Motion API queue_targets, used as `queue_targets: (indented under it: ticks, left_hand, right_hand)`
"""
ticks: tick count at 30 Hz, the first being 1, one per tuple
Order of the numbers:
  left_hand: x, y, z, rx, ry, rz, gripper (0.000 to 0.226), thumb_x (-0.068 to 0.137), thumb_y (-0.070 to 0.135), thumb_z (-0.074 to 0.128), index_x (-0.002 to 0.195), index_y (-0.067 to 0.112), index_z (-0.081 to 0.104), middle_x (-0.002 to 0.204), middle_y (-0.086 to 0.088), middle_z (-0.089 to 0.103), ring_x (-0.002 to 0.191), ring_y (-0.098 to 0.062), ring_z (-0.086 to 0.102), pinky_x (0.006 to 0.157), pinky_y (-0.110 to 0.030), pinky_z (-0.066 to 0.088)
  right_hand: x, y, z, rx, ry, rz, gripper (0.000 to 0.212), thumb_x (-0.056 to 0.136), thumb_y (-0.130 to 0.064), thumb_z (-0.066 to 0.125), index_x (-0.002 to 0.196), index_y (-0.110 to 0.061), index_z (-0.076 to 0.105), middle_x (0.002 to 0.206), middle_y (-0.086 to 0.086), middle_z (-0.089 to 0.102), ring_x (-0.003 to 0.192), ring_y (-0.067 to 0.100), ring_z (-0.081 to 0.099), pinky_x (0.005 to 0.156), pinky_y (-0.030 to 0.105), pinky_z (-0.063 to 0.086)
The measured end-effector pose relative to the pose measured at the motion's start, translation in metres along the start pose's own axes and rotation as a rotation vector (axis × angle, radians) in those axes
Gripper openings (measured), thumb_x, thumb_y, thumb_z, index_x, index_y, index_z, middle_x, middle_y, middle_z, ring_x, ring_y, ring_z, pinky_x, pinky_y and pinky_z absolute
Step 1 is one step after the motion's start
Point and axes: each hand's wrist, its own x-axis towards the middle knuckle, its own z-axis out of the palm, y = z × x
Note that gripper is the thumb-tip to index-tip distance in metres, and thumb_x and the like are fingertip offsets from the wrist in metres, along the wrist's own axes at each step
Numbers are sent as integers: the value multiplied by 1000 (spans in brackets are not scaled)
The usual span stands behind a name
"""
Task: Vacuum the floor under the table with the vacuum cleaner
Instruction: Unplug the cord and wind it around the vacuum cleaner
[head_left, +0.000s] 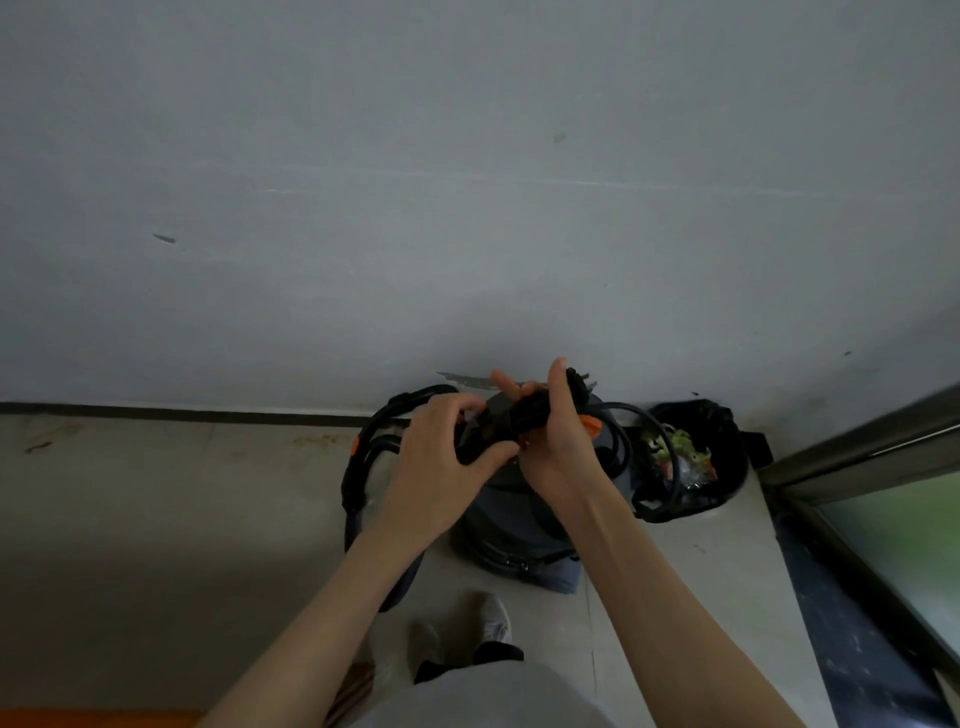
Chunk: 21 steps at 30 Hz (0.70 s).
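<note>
Black cord (511, 423), bundled in loops, is held above the vacuum (511, 525), which stands on the concrete floor (182, 519) against the grey wall (467, 208). The right hand (558, 436) grips the bundle, with the plug (579, 382) sticking up past its thumb. The left hand (441, 452) has its fingers curled round the bundle's other end. A black hose (363, 467) loops left of the vacuum. Right of the vacuum sits a bin (693, 457) with a black liner and rubbish inside.

Matt painted wall (467, 156), smooth concrete-like floor (156, 493), black rubbery cord (519, 415), glossy bin bag (727, 415).
</note>
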Motion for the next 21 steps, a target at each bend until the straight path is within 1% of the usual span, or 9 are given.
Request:
queue_targets:
  ticks: [2, 5, 7, 8, 11, 14, 16, 18, 21]
  left_hand:
    - [-5, -3, 1, 95, 7, 89, 48, 70, 54, 66, 101, 20, 53, 104, 9, 45, 99, -7, 41, 84, -20, 38]
    - [-5, -9, 1, 210, 64, 180, 27, 70, 29, 79, 83, 11, 64, 93, 1, 51, 92, -9, 40, 78, -27, 42]
    - [0, -9, -3, 227, 88, 208, 15, 74, 19, 77, 76, 10, 64, 86, 0, 52, 87, -8, 41, 75, -23, 39]
    - [2, -8, -7, 224, 77, 223, 14, 77, 19, 74, 75, 11, 63, 85, 1, 52, 86, -8, 42, 75, -19, 36]
    - [6, -6, -14, 234, 28, 249, 16, 84, 24, 65, 76, 12, 59, 82, 3, 50, 80, -7, 42, 72, -17, 33]
    - [7, -3, -17, 198, -31, 180, 13, 88, 20, 63, 83, 10, 58, 82, 6, 51, 77, -7, 46, 66, -16, 33]
    - [11, -3, -18, 137, -56, 167, 11, 87, 16, 63, 82, 7, 59, 81, 8, 52, 78, -8, 49, 68, -15, 33]
    - [17, -4, -19, 90, -78, 165, 10, 85, 13, 65, 80, 8, 59, 77, 16, 51, 75, -1, 49, 71, -8, 35]
    - [19, -8, -18, -24, -69, 29, 14, 81, 14, 71, 75, 12, 58, 71, 13, 51, 66, 4, 47, 65, -7, 37]
  right_hand:
    - [2, 1, 1, 14, 10, 21, 48, 93, -54, 43, 67, -15, 49, 96, 3, 75, 92, 21, 66, 86, 38, 49]
    - [4, 3, 1, -6, 8, 19, 48, 93, -55, 42, 68, -15, 50, 99, 3, 74, 94, 22, 65, 100, 42, 44]
    - [4, 4, 1, -40, 8, 2, 48, 94, -54, 41, 68, -15, 51, 99, 2, 74, 102, 22, 61, 107, 45, 36]
    - [4, 4, 0, -43, 6, -2, 47, 95, -52, 40, 69, -14, 50, 97, 2, 74, 102, 21, 61, 106, 45, 36]
    - [2, 2, 1, -24, -20, -10, 47, 95, -50, 41, 68, -13, 49, 95, 3, 74, 100, 20, 64, 96, 37, 45]
    - [5, 5, -2, -64, -34, -15, 46, 94, -50, 43, 67, -14, 49, 93, 3, 75, 99, 20, 64, 100, 39, 39]
    - [4, 6, -3, -147, -52, -10, 43, 86, -52, 49, 65, -14, 53, 91, 6, 74, 94, 20, 65, 96, 39, 39]
    - [2, 6, -6, -172, -75, 18, 42, 80, -51, 56, 65, -11, 56, 90, 11, 73, 92, 21, 68, 90, 35, 47]
    - [-3, 4, -10, -192, -70, 49, 41, 90, -44, 53, 67, -10, 58, 88, 10, 74, 87, 15, 71, 78, 29, 48]
